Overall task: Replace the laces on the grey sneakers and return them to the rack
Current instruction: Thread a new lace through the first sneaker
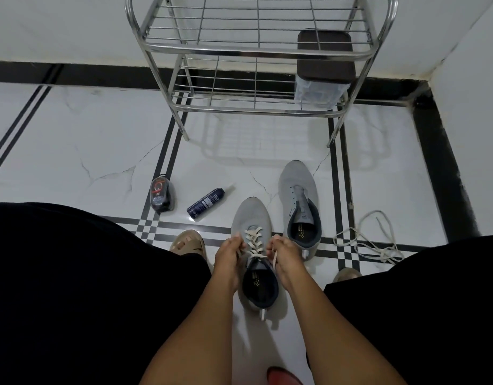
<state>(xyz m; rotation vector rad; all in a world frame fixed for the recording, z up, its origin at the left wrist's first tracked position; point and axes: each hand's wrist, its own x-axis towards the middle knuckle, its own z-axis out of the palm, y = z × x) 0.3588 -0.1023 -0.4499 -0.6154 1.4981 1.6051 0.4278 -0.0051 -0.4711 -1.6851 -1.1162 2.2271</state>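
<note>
Grey sneaker [253,218] lay between my hands, cream lace [253,241] crisscrossed. Left grip [231,255] pinched one lace end, right grip [284,255] the other.

White marble-look floor [87,140] here, crossed by thin black inlay lines [162,165], with a broad black border [81,75] running along the wall foot from nine o'clock round to three. Pale plain walls [59,26] meet in a corner at two o'clock. Light is dim and even, casting a soft shadow [256,145] on the tiles at twelve.
</note>
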